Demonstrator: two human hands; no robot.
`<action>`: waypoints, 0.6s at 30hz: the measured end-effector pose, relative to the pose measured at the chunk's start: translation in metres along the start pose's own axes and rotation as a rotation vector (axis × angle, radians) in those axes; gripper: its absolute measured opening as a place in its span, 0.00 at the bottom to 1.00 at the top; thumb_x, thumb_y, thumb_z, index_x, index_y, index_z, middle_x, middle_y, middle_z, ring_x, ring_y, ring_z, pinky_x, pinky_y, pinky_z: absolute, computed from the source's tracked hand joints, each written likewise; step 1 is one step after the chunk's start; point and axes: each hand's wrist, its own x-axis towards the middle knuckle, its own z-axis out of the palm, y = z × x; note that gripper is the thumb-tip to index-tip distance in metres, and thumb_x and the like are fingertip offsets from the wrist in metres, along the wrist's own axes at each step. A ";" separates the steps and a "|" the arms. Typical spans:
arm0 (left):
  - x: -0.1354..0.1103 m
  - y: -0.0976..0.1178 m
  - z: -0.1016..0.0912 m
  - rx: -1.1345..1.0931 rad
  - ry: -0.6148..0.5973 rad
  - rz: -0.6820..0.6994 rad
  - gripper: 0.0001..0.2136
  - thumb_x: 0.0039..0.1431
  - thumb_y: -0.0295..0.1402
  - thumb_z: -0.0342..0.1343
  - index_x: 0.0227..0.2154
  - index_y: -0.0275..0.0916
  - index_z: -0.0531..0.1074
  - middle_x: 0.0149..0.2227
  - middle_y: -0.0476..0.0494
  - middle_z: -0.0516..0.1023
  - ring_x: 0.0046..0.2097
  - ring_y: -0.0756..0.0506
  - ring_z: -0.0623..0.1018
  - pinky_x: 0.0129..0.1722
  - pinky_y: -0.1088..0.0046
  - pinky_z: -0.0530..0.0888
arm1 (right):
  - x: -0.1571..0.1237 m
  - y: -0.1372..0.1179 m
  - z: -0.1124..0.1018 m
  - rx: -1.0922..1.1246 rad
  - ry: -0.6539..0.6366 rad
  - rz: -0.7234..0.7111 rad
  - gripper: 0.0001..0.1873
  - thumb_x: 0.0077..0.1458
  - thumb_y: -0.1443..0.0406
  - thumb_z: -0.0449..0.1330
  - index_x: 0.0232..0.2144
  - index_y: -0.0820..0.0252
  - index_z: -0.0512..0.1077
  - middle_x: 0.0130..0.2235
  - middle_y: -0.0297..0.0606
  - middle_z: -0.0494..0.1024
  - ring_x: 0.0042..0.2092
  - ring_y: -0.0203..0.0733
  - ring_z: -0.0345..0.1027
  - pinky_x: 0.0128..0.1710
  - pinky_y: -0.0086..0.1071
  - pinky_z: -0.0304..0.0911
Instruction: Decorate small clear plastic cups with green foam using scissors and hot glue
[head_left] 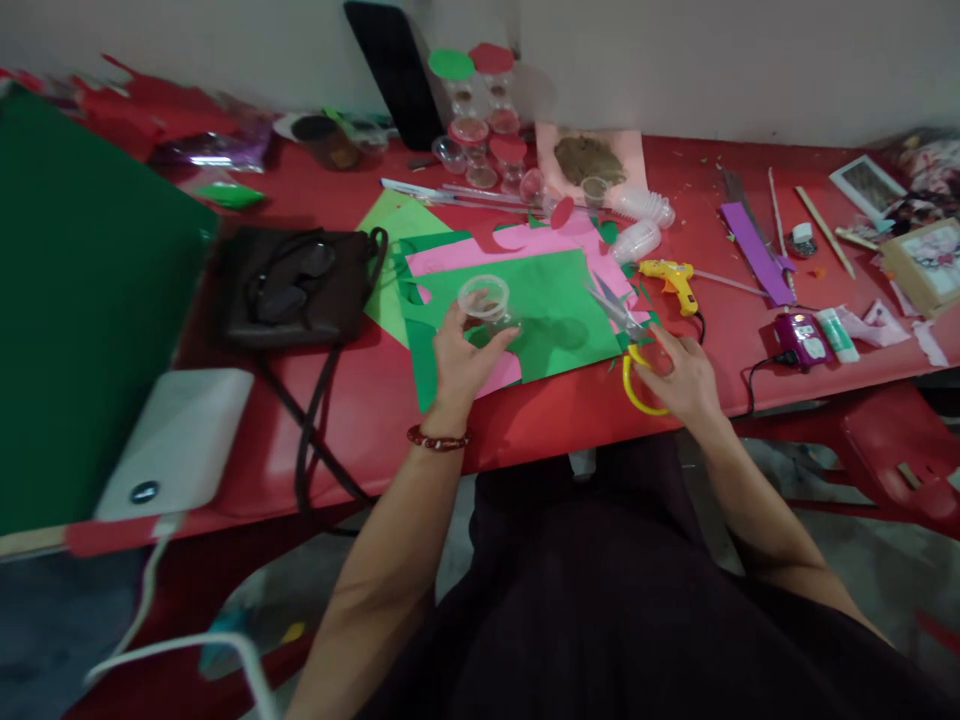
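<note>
My left hand is closed round a clear plastic cup, its rim turned up towards me. More clear plastic shows just below the cup, partly behind my thumb. In my right hand are scissors with yellow handles. Their blades point up and left over the edge of a green paper sheet. Under that sheet lie a pink sheet with round cut-outs and a darker green one.
A yellow glue gun lies right of the papers, near clear plastic bottles. Behind stand stacked clear cups with green and red tops. A dark bag with sunglasses is at left, a purple strip at right.
</note>
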 end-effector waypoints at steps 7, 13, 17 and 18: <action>0.002 -0.003 0.001 0.066 -0.014 -0.024 0.29 0.46 0.34 0.75 0.53 0.42 0.76 0.46 0.42 0.84 0.46 0.40 0.84 0.52 0.57 0.80 | 0.027 -0.033 0.006 -0.286 -0.151 0.149 0.32 0.67 0.55 0.61 0.69 0.60 0.68 0.58 0.55 0.78 0.53 0.57 0.77 0.51 0.45 0.73; 0.001 0.002 -0.002 0.036 0.040 -0.033 0.29 0.47 0.34 0.75 0.53 0.42 0.76 0.44 0.43 0.84 0.43 0.42 0.83 0.50 0.58 0.80 | 0.029 -0.031 0.000 -0.342 -0.070 0.035 0.23 0.71 0.52 0.55 0.55 0.58 0.80 0.53 0.52 0.81 0.57 0.62 0.73 0.52 0.47 0.70; 0.003 0.003 -0.005 -0.008 0.159 -0.031 0.27 0.49 0.36 0.74 0.53 0.44 0.74 0.47 0.43 0.82 0.45 0.42 0.82 0.50 0.61 0.79 | 0.042 0.001 -0.011 -0.198 0.082 0.041 0.21 0.69 0.55 0.55 0.52 0.60 0.82 0.51 0.52 0.83 0.54 0.58 0.74 0.57 0.50 0.67; 0.004 0.003 -0.006 -0.009 0.183 -0.032 0.27 0.49 0.37 0.73 0.53 0.45 0.74 0.48 0.43 0.82 0.45 0.43 0.82 0.50 0.61 0.79 | 0.044 0.006 -0.012 -0.168 0.100 0.036 0.21 0.68 0.56 0.56 0.50 0.62 0.82 0.50 0.53 0.83 0.53 0.58 0.75 0.58 0.51 0.67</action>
